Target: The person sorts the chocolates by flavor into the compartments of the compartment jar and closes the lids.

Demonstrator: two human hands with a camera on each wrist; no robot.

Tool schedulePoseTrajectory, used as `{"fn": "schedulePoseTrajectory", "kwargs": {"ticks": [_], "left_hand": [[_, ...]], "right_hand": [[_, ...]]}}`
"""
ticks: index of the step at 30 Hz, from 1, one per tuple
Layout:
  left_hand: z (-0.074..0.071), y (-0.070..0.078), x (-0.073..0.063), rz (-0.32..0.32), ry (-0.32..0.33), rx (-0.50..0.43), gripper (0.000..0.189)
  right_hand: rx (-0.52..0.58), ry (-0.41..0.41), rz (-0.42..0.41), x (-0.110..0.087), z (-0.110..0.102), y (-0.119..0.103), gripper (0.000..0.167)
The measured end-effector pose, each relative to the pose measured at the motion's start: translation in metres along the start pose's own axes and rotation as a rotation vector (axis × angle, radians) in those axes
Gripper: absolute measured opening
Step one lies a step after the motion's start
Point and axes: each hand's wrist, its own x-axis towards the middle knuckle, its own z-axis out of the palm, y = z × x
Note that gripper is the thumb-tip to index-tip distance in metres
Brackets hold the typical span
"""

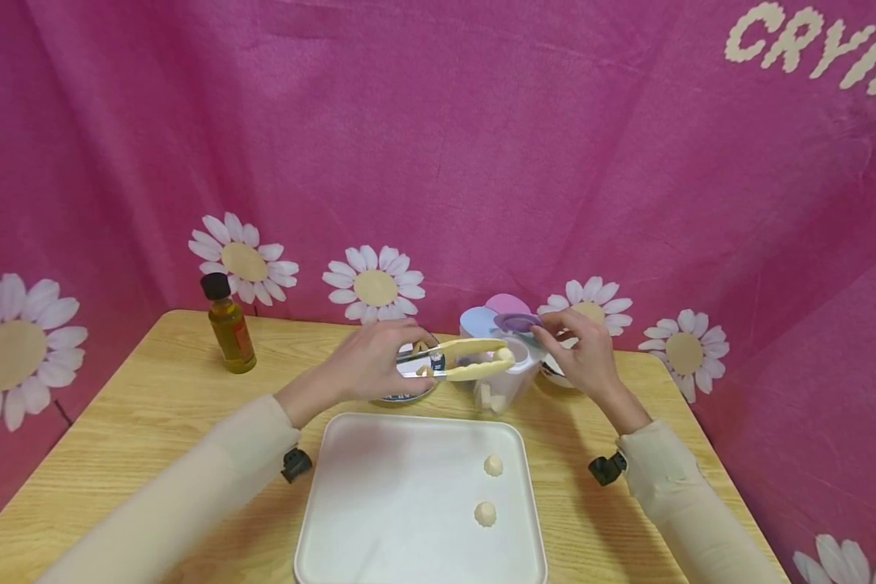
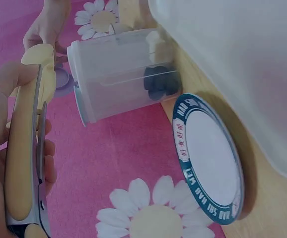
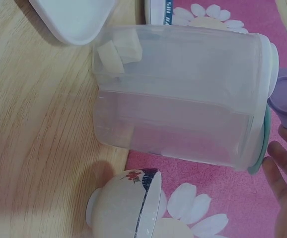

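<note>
My left hand [image 1: 372, 361] grips a pair of metal tongs [image 1: 474, 347] with pale yellow tips. Between the tips sits a small off-white piece [image 1: 505, 355], over the uncovered compartment of a clear plastic container [image 3: 183, 64] with several compartments. My right hand [image 1: 587, 353] pinches the purple lid [image 3: 285, 94] of that compartment, holding it raised. Pale chunks [image 3: 126, 47] lie at the bottom of one compartment, and dark pieces [image 2: 161, 82] in another. Blue and pink lids cover other compartments. Two pale, ridged pieces [image 1: 492, 465] rest on the right part of a white tray [image 1: 409, 487].
Left of the container stands a plate with a dark, lettered rim [image 2: 210, 153]. A bowl with a floral pattern [image 3: 123, 203] is at the container's right. A bottle of yellowish liquid [image 1: 234, 332] stands at the back left. Pink cloth hangs behind the wooden table [image 1: 146, 422].
</note>
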Motion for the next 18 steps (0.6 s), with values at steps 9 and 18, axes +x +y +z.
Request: {"fn": "schedulePoseTrajectory", "kwargs": {"ticks": [9, 18], "left_hand": [[0.006, 0.003, 0.026, -0.037, -0.037, 0.008, 0.047], [0.014, 0.003, 0.033, -0.100, -0.083, -0.047, 0.047]], "right_hand": [[-0.004, -0.008, 0.008, 0.001, -0.001, 0.001, 0.018], [0.004, -0.013, 0.013, 0.000, -0.001, 0.000, 0.018]]}}
